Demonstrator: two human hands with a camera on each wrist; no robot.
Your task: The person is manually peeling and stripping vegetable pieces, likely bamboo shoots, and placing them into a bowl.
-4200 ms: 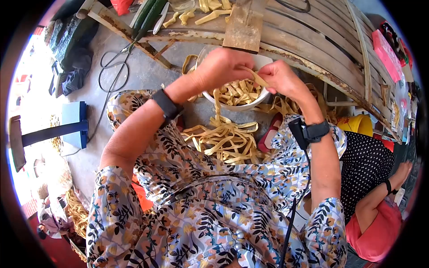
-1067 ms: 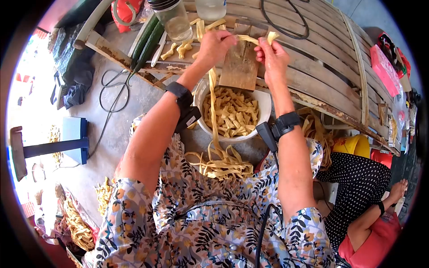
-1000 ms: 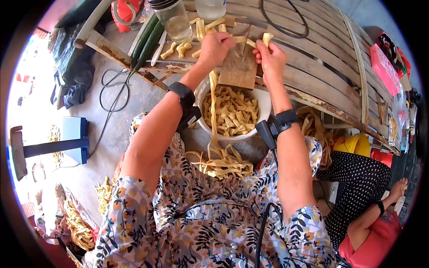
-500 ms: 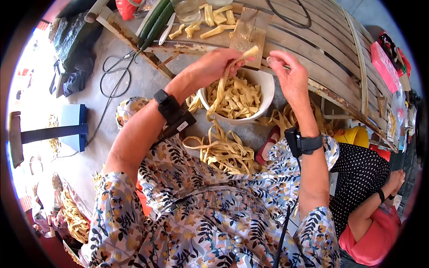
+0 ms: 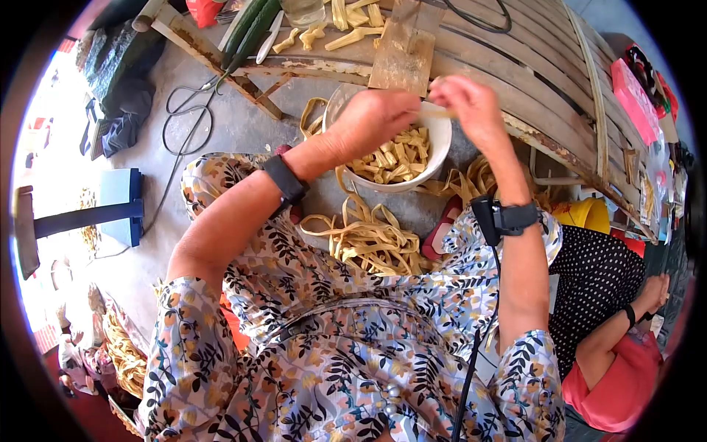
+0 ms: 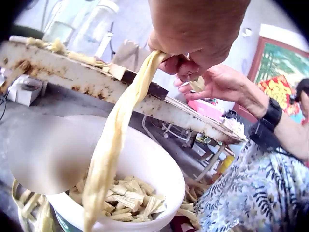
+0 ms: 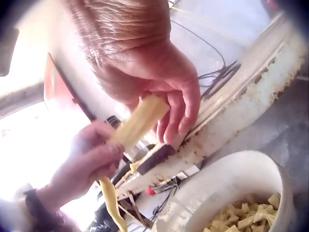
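Between the two hands in the head view is a short stretch of pale yellow strip [image 5: 437, 113]. My left hand [image 5: 374, 124] grips it with curled fingers; in the left wrist view the long part [image 6: 113, 130] hangs from that hand [image 6: 198, 34] over the bowl. My right hand [image 5: 475, 110], blurred in the head view, is close to the strip's short end. In the right wrist view the flat end [image 7: 145, 118] lies across the loosely bent fingers of my right hand [image 7: 140, 63], with no clear pinch visible. Knotted yellow pieces [image 5: 401, 158] fill the white bowl [image 5: 440, 144] below.
A wooden board [image 5: 403, 59] overhangs the slatted bench [image 5: 508, 66]. More knotted pieces [image 5: 353, 37], green cucumbers [image 5: 254, 33], a white-handled tool [image 5: 269, 38] and a jar [image 5: 303, 10] lie there. Loose strips [image 5: 372, 239] pile on the floor. Another person [image 5: 618, 368] sits at right.
Since half a second ago, my right hand has moved left to the strip's end, its fingers more bent. My left hand has turned, and the strip end that pointed up now points right.
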